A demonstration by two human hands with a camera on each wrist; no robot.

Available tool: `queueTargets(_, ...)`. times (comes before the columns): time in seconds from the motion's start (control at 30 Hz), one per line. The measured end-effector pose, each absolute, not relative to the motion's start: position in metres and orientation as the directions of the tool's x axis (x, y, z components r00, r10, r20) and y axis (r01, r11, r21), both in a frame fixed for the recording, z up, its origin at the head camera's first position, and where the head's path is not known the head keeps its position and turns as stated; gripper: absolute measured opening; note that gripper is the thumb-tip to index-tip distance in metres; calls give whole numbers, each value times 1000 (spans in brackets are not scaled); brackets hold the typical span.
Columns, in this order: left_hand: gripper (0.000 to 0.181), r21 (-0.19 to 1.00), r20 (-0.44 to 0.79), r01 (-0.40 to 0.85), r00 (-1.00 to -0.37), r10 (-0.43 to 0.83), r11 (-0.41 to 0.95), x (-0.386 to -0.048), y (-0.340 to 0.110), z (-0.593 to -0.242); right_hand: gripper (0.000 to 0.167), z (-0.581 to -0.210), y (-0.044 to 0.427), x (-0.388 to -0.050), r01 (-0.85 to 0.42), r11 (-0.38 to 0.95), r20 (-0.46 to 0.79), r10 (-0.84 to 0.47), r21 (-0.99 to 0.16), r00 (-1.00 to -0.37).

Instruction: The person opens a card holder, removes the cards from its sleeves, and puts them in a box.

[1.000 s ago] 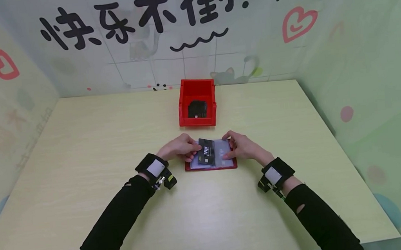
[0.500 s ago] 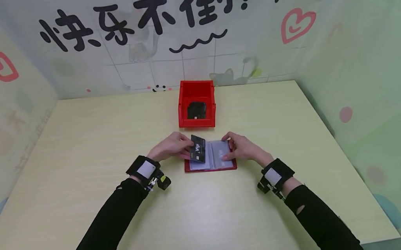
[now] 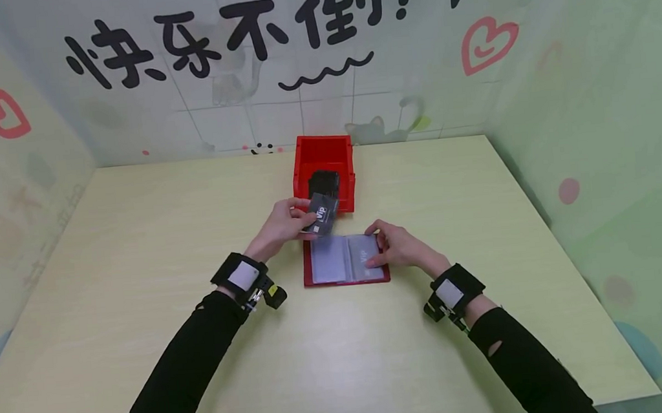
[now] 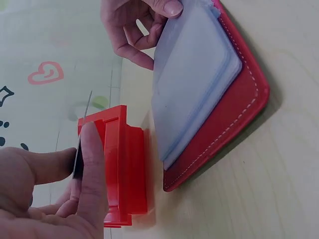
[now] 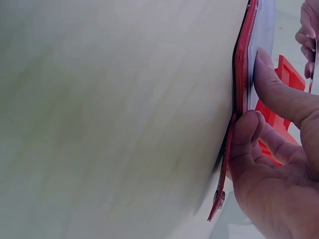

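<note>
My left hand (image 3: 282,225) pinches a black card (image 3: 321,214) printed "VIP" between thumb and fingers, at the near edge of the red bin. The left wrist view shows this card edge-on. Below it, a red card holder (image 4: 234,114) lies spread on the table, its clear plastic sleeves (image 3: 329,262) facing up. My right hand (image 3: 401,245) holds the holder's right side, the thumb (image 5: 269,79) on the sleeves and the fingers at the cover's edge. A strap with a metal snap (image 5: 219,196) sticks out there.
The red bin (image 3: 348,192) stands behind the card holder, with black cards (image 3: 323,182) inside, partly covered by the held card. A pale wooden table (image 3: 191,204) carries everything. Printed fabric walls (image 3: 580,115) border it at the back and both sides.
My left hand has drawn the black card leftward off the sleeves, then raised it away towards the red bin. The right hand has stayed on the card holder.
</note>
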State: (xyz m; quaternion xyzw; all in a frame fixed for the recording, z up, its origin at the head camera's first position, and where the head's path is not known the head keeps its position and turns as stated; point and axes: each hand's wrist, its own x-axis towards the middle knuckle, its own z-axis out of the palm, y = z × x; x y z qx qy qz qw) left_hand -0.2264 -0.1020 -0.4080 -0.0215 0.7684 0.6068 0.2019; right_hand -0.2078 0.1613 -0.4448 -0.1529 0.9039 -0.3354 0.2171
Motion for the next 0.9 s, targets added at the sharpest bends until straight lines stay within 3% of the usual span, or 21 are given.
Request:
queueTargets(0.23,50,960,-178,-146,-977,119,239,-230,-92,-404,61,-444,161,-208,-124,733,-295,-415,-668,-861)
queueTargets(0.47,34,926,-76,-40,-994,81,375,-238,-83,-401,61,-443,161,-207,-114,736,-301,-407,-668,-862)
queueTargets(0.9,41,904,-89,-75,-996,14,421,-257,-61,-400,60,-445,160,-207,-112,737,-305,-407,-667,-861)
